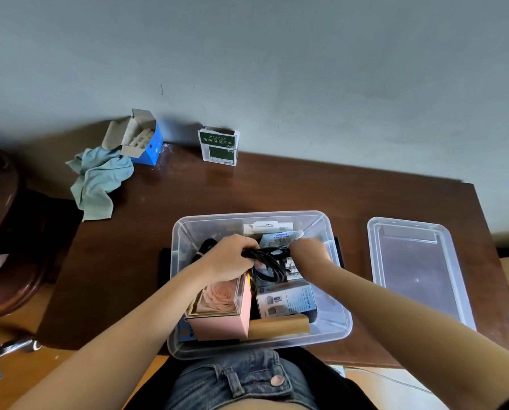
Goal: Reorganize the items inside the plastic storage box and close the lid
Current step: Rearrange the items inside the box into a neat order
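Two hands are inside the plastic storage box, both on one bundle of black cable at its middle. Landmark is the box; going left to right. Well left of the box, at the back of the surface, a blue-green cloth and an opened blue carton; nearer the box's back-left, a green-and-white carton against the wall. In the box's near-left corner stands a pink rose box; near-right of it, a grey printed carton and a wooden piece along the front wall. White packets lie at the box's far wall. Left hand has its fingers curled around the bundle's left end. Right hand reaches in on the bundle's right end; it looks closed on the cable but is blurred, so I cannot tell its grip for sure. Bundle's long axis runs left-right across the box, between the two hands, equally near both. Clear lid lies flat just right of the box, apart from it, long axis front-to-back; right hand is nearer to it. Lid is off, closing not yet done.
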Motion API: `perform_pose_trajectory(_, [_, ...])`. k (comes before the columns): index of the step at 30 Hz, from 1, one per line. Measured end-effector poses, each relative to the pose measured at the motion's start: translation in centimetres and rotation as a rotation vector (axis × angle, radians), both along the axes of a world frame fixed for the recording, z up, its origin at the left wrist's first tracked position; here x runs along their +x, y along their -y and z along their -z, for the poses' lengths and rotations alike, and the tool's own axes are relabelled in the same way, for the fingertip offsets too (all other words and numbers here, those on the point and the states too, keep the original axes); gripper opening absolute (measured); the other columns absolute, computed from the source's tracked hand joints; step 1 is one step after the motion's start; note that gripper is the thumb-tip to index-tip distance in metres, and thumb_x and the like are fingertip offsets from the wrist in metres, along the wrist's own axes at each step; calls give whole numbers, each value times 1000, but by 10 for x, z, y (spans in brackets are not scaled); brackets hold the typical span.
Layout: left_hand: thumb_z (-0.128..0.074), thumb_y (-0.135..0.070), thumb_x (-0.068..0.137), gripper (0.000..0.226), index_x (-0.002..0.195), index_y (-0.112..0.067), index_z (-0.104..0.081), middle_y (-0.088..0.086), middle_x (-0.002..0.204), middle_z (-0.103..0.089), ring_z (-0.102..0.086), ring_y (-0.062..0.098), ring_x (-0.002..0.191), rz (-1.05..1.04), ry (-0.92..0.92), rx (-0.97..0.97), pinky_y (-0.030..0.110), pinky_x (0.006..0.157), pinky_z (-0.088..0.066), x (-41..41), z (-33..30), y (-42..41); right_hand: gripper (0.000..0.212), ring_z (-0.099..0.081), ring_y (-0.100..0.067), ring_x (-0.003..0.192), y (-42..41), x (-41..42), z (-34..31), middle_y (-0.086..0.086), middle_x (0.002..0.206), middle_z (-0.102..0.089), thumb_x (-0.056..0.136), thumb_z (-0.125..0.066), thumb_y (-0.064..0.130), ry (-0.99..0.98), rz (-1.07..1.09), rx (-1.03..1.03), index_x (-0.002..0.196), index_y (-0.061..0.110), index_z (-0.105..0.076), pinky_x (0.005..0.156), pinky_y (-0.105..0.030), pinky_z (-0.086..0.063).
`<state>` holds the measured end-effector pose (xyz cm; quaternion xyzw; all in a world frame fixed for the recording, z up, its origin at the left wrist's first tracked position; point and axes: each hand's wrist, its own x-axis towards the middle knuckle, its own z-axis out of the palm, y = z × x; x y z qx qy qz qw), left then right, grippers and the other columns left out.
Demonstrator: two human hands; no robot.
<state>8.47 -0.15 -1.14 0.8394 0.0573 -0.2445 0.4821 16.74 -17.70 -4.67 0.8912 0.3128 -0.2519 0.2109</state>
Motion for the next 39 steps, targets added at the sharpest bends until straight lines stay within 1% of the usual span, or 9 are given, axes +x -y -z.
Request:
perform_pose_trajectory(5, [-53, 0, 89, 34, 78, -32, -62, -10, 70, -64, -56, 1, 64, -316, 189, -71, 13, 58, -39, -10, 4, -8, 17, -61, -25, 81, 1, -2, -8, -10, 83, -60, 90, -46, 3, -148, 115, 57, 77, 5, -56, 57, -27, -39])
perform_pose_trajectory(7, [-54, -3, 90, 26, 81, -26, -62, -10, 76, -65, -58, -2, 71, -409, 228, -65, 10, 61, -40, -13, 5, -12, 41, -50, -20, 67, 6, -4, -9, -6, 71, -52, 99, -42, 28, -291, 197, 90, 62, 10, -44, 57, -28, -34])
perform_pose_trajectory(9, [-55, -10, 93, 15, 88, -22, -62, -7, 82, -66, -61, 3, 76, -467, 247, -31, 13, 62, -44, -15, 7, -16, 57, -50, -18, 65, 11, -8, -11, -7, 70, -53, 97, -37, 51, -445, 260, 108, 70, 5, -55, 59, -29, -38])
perform_pose_trajectory(13, [-53, -18, 96, 10, 104, -18, -59, -9, 88, -63, -61, 8, 77, -453, 272, 147, 13, 59, -43, -21, 6, -24, 80, -58, -26, 107, 11, -10, -17, -10, 118, -62, 82, -41, 74, -626, 173, 30, 120, 6, -60, 91, -36, -45])
perform_pose_trajectory(17, [-48, -22, 98, 27, 124, -20, -51, -7, 95, -64, -57, 4, 63, -335, 218, 442, 17, 52, -45, -23, 1, -35, 69, -56, -18, 89, 4, -9, -27, -1, 99, -60, 71, -57, 74, -734, 139, -80, 97, 11, -60, 74, -27, -40])
perform_pose_trajectory(20, [-47, -27, 97, 41, 137, -23, -37, 0, 118, -61, -62, 10, 70, -145, 57, 559, 23, 57, -52, -23, -4, -36, 60, -48, -9, 62, 4, -9, -38, 5, 75, -51, 70, -65, 68, -637, 174, -63, 83, 11, -54, 53, -20, -38])
perform_pose_trajectory(26, [-49, -26, 96, 43, 138, -22, -41, 0, 134, -47, -43, 19, 124, -133, 250, 545, 33, 96, -43, -29, -12, -18, 55, -54, -16, 72, 10, -6, -64, 4, 78, -55, 82, -48, 66, -206, 234, 76, 95, 13, -59, 53, -25, -38])
perform_pose_trajectory(32, [-50, -20, 96, 25, 117, -20, -64, -9, 119, -60, -56, 7, 106, 3, 343, 326, 23, 88, -47, -17, -29, -4, 46, -43, -8, 55, 13, -10, -74, 7, 64, -49, 84, -43, 63, -73, 278, 119, 67, 20, -43, 47, -24, -28])
perform_pose_trajectory(39, [-33, -3, 95, 43, 134, -12, -50, 6, 113, -53, -49, 23, 95, 806, -158, 557, 28, 72, -41, 38, -15, 35, 41, -50, -17, 71, 9, -23, -73, 4, 79, -51, 84, -46, 56, 33, 217, 64, 96, 18, -54, 47, -22, -26])
